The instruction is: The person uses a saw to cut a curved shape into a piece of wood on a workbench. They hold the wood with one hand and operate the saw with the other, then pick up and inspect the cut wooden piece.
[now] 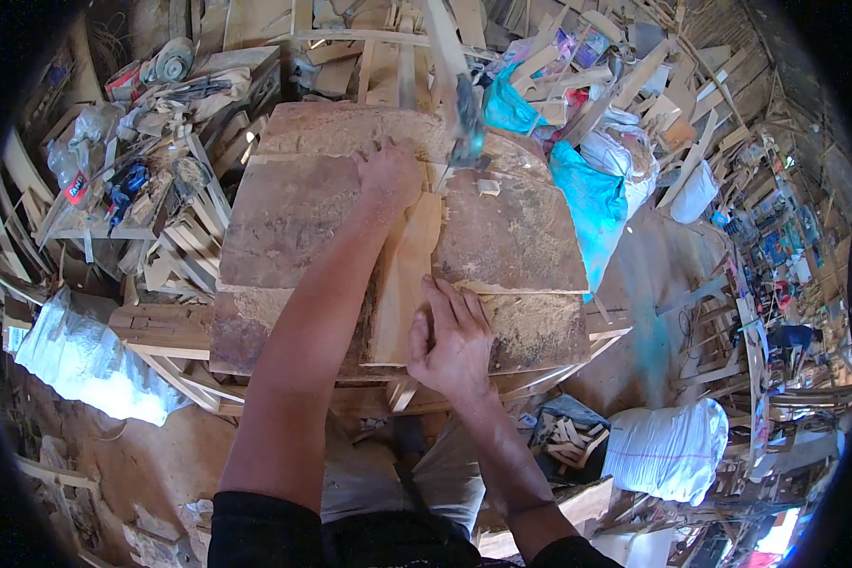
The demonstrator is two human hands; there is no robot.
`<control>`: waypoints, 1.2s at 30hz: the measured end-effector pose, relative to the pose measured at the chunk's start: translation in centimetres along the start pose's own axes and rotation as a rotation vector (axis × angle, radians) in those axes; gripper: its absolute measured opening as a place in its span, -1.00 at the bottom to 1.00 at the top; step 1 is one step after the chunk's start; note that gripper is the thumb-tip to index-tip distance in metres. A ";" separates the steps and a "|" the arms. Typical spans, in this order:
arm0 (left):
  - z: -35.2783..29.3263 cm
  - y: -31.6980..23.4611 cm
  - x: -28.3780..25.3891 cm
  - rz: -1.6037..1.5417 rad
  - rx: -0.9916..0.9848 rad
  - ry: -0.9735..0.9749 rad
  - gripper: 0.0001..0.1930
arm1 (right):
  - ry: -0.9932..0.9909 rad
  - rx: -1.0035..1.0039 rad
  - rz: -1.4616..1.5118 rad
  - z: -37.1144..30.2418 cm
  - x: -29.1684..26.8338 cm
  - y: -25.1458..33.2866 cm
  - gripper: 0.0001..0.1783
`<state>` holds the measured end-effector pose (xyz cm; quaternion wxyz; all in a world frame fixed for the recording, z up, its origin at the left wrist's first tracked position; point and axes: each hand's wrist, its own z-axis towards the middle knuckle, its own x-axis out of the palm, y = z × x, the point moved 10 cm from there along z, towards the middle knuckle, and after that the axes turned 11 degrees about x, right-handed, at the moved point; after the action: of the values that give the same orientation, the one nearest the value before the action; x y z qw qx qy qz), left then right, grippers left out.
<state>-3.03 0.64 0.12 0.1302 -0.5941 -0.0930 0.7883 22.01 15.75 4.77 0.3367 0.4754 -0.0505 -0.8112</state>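
A pale wooden board (405, 293) lies lengthwise on a worn brown saw table (511, 237). Its far end is at the thin blade of a saw (466, 133), whose arm hangs over the table. My left hand (391, 175) rests by the board's far end, left of the blade, with its fingers spread. Nearer to me, my right hand (452, 341) lies against the board's right edge, fingers stretched forward and thumb apart. A small wood offcut (488, 187) sits right of the blade, and sawdust is scattered around.
On the left, a cluttered side table (114, 227) carries tools, a plastic bottle (74, 185) and scraps. Turquoise bags (587, 194) hang at the table's right side. A white sack (667, 450) and a container of offcuts (568, 435) stand lower right. Wood pieces are piled at the back.
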 end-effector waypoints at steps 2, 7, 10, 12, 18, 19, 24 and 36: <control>0.1 0.1 0.3 0.066 0.001 0.030 -0.49 | 0.004 0.001 0.007 0.0 0.1 -0.1 -0.45; -0.1 -0.3 -0.4 -0.017 -0.013 0.020 -0.50 | 0.012 0.019 0.023 0.1 -0.2 -0.6 -0.46; -0.2 -0.5 -0.1 0.026 -0.002 0.046 -0.51 | 0.018 0.002 0.050 0.0 -0.3 -1.5 -0.47; -0.4 -0.6 -0.1 0.040 0.012 0.044 -0.51 | 0.023 -0.030 0.071 0.1 -0.8 -2.2 -0.49; -0.8 -1.0 -0.7 0.018 0.017 0.014 -0.51 | 0.051 -0.089 0.108 0.4 -1.6 -3.0 -0.55; -0.8 -1.1 -0.7 0.010 0.018 0.004 -0.51 | 0.049 -0.095 0.110 0.4 -1.6 -3.2 -0.54; -0.9 -1.4 -0.6 0.023 0.046 0.003 -0.53 | 0.077 -0.111 0.134 0.6 -1.7 -4.3 -0.55; -0.4 -1.5 -0.5 0.038 0.023 -0.009 -0.58 | 0.088 -0.108 0.165 0.8 -1.8 -5.1 -0.58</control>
<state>-2.33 1.96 0.88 0.1218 -0.5907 -0.0732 0.7943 19.42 20.55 4.48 0.4292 0.4861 -0.0309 -0.7607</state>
